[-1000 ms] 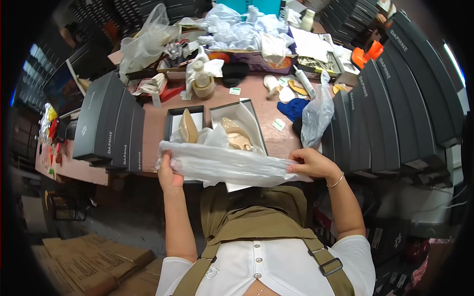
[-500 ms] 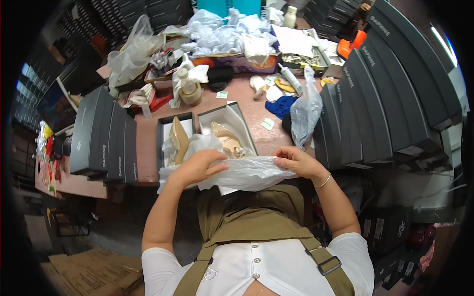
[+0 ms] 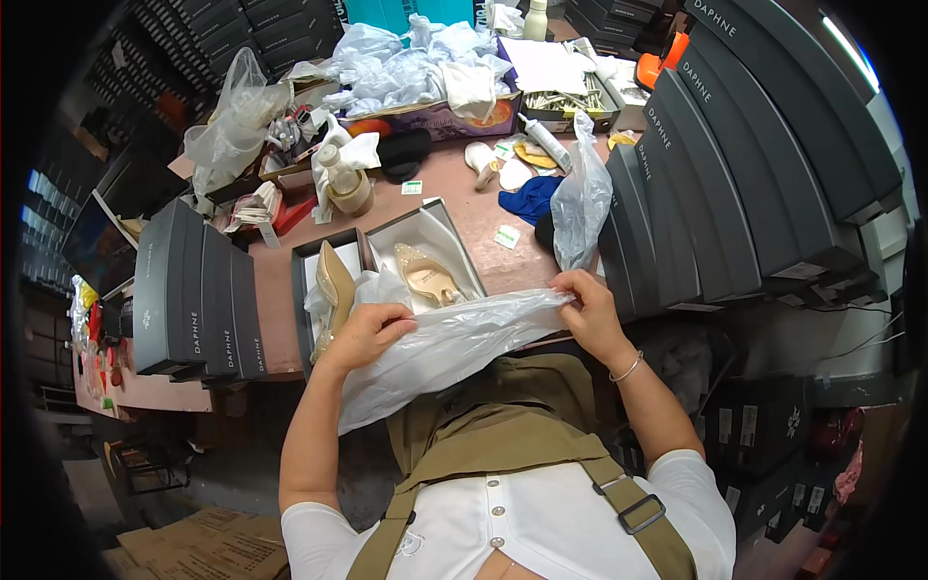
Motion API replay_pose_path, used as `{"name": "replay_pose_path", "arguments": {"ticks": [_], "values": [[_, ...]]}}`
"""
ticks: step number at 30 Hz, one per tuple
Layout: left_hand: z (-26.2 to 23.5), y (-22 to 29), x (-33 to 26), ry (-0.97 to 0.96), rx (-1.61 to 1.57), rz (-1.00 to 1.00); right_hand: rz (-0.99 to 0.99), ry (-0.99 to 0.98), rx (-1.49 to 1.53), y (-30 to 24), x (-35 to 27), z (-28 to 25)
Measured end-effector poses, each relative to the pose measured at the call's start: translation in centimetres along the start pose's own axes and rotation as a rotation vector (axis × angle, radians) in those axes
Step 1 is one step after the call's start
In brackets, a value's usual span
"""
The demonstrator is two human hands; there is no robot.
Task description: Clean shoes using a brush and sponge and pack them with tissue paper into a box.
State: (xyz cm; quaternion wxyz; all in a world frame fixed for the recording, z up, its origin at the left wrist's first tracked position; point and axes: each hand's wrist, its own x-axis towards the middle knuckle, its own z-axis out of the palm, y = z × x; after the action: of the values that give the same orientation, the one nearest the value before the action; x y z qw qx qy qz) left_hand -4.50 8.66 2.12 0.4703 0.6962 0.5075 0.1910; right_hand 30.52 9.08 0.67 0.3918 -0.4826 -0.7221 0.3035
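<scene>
A thin, whitish translucent sheet (image 3: 464, 333) is stretched in front of my body. My left hand (image 3: 369, 336) pinches its left part, and my right hand (image 3: 592, 314) pinches the top right corner. Just beyond the sheet lie two open shoebox halves, dark outside, side by side. In the left half (image 3: 302, 290) a beige sparkly pointed shoe (image 3: 333, 280) rests on its side next to crumpled white wrapping (image 3: 380, 287). The right half (image 3: 471, 253), lined in white, holds another such shoe (image 3: 422, 274), its inside showing. The sheet hides the near edges of both halves.
Dark shoeboxes stand in a row at left (image 3: 188, 290) and in a tall row at right (image 3: 720, 193). Farther back are a carton of crumpled pale wrapping (image 3: 416, 72), a glass jar (image 3: 346, 184), a blue cloth (image 3: 530, 200) and a clear plastic bag (image 3: 582, 198).
The sheet is pulled wider, its left end hanging lower. My right hand has risen and moved slightly right; my left hand is slightly lower. The right shoe is now less covered.
</scene>
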Motion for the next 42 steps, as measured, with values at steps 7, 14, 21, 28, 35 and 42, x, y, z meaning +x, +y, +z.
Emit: {"name": "replay_pose_path", "arguments": {"ticks": [7,14,21,28,35,42], "values": [[-0.6,-1.6,-0.6,0.098,0.024,-0.068,0.242,0.313,0.232,1.3,-1.5,-4.2],[0.1,1.2,-0.1,0.029,0.094,0.060,-0.524,-0.244,-0.515,-3.7,1.3,-0.6],[-1.2,-1.1,-0.4,-0.004,0.121,-0.005,-0.340,-0.237,-0.300,-2.2,-1.6,-0.8],[0.1,1.1,0.6,-0.045,0.130,0.127,-0.691,-0.327,-0.538,-3.9,-0.1,4.1],[-0.6,-0.5,-0.5,0.063,0.261,0.124,-0.460,-0.457,-0.450,-4.9,-1.4,-1.8],[0.4,7.6,-1.0,-0.110,0.314,0.234,-0.198,-0.656,-0.143,-6.9,2.8,3.7]]}}
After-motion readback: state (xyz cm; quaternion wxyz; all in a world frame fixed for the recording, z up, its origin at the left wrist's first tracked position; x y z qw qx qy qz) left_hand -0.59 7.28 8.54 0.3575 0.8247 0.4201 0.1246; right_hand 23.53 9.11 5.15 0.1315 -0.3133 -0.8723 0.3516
